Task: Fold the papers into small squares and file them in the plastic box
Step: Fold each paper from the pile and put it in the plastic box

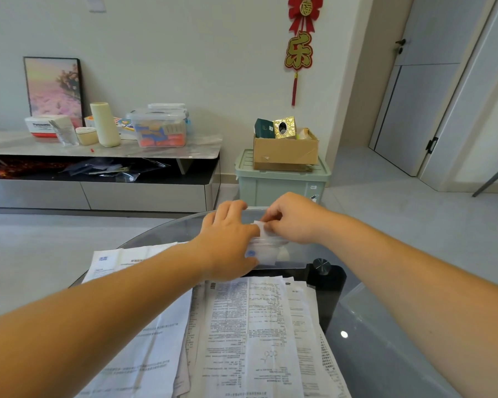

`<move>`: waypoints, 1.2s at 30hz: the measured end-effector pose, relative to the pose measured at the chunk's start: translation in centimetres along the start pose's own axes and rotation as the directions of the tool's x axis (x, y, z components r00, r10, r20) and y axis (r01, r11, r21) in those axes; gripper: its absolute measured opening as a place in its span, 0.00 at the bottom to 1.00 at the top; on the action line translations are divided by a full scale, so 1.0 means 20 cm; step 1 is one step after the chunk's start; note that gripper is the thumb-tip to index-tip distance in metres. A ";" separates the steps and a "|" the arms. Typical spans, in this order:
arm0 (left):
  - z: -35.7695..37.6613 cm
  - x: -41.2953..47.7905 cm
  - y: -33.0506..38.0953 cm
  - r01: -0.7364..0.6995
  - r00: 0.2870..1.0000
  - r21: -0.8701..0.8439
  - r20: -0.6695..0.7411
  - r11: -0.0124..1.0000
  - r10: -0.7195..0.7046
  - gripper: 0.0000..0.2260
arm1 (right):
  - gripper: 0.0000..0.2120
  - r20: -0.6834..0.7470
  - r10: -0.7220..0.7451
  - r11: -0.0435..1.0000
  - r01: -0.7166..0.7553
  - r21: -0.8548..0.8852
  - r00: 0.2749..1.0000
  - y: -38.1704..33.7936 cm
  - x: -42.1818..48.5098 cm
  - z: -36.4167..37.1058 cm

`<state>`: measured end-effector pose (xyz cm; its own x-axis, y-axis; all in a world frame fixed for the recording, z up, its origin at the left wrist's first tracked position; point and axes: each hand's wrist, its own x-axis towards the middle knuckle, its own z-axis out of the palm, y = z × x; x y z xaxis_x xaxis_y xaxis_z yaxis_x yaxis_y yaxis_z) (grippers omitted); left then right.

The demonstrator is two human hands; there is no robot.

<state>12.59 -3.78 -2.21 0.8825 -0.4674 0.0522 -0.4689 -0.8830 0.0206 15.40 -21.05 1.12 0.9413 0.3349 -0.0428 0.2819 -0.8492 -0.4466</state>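
Only the head view here, so this is all from that one angle.

Both arms are stretched out over the glass table (385, 340) to the clear plastic box (295, 254), which sits near the table's far edge. The right hand (295, 218) has its fingers curled in and is pinching a folded paper (261, 228) just above the box opening. That's the piece being filed, I'd say. The left hand (230, 237) is draped over the left end of the box, thumb up beside the paper. Honestly I can't tell if it's actually gripping the box or just resting there. A few folded squares (263, 255) are already inside, one showing a blue logo through the wall.

The unfolded papers (256, 326) lie in a loose, fanned stack right under both forearms, so plenty is left to do.

What could go wrong, as I see it:
- The box looks light and it's on slick glass near the far edge. A downward push with a bit of forward lean could skate it away or even off.
- The folded paper might spring open once the pinch lets go, unless it's wedged between the others.
- The forearms hang right over the stack, so dragging them across it could pull sheets askew or off the table.
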 end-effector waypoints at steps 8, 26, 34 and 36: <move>0.05 -0.01 -0.02 -0.002 0.984 -0.180 -0.175 0.984 -0.030 0.23 | 0.13 0.188 0.016 0.997 -0.030 0.070 0.982 -0.04 -0.01 -0.02; -0.02 -0.03 -0.07 -0.159 0.971 0.136 -0.158 0.978 0.180 0.23 | 0.21 0.107 -0.023 0.995 0.012 0.103 0.994 -0.05 -0.07 0.03; -0.03 -0.02 -0.08 -0.140 0.986 0.158 -0.068 0.977 0.152 0.24 | 0.18 0.032 -0.076 0.990 0.072 0.120 0.997 -0.05 -0.08 0.06; -0.03 0.00 -0.08 -0.130 0.988 0.177 -0.062 0.975 0.143 0.25 | 0.18 0.020 -0.086 0.992 0.083 0.098 0.996 -0.05 -0.08 0.06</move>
<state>13.19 -2.37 -1.62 0.8023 -0.5855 0.1164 -0.5659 -0.8080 -0.1638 13.31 -20.30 0.47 0.9097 0.4147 -0.0223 0.3398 -0.7741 -0.5342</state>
